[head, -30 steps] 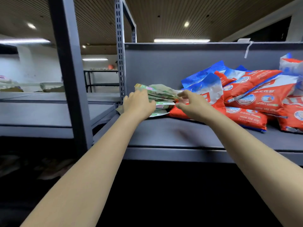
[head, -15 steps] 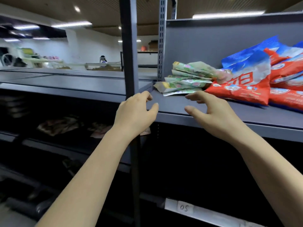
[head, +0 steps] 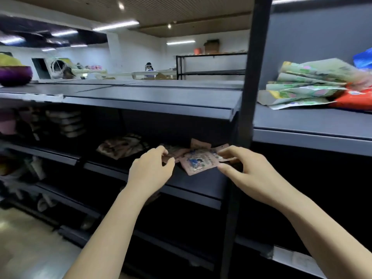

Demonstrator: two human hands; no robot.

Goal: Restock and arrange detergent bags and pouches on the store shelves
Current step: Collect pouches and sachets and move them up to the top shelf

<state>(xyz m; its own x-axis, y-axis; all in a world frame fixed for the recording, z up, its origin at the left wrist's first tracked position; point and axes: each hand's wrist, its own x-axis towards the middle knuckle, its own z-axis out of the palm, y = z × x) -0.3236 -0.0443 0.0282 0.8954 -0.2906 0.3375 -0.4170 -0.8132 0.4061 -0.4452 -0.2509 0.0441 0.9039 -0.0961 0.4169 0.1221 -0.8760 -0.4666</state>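
Two hands: both reach to the lower shelf, left of the dark upright post, and are apart from each other with the front pink pouch between them.
Left hand: fingers curled at the left end of the pink pouches; fingertips touch the pile, but whether they pinch one cannot be told.
Right hand: thumb below and fingers above the right edge of the front pink pouch, pinching it.
Front pink pouch: one, flat, with a blue printed figure, lying tilted at the front of the lower shelf, just left of the post.
Other pink pouches: at least three more corners show behind and beside the front one, overlapping; blur prevents a surer count.
Brown patterned packs: one loose heap further left of the post on the same shelf level; number not legible.
Green pouches: one stack of roughly five or six, lying flat on the upper shelf to the right of the post.
Red bag: one visible, touching the right side of the green stack.
Blue bag: one corner visible, above the green stack at the frame edge.
Purple bowl: one, far left of the post, on top of the long grey shelf top.
Person: one, in the distance, left of the post.
Black rack: one, in the background just left of the post, with boxes on top.
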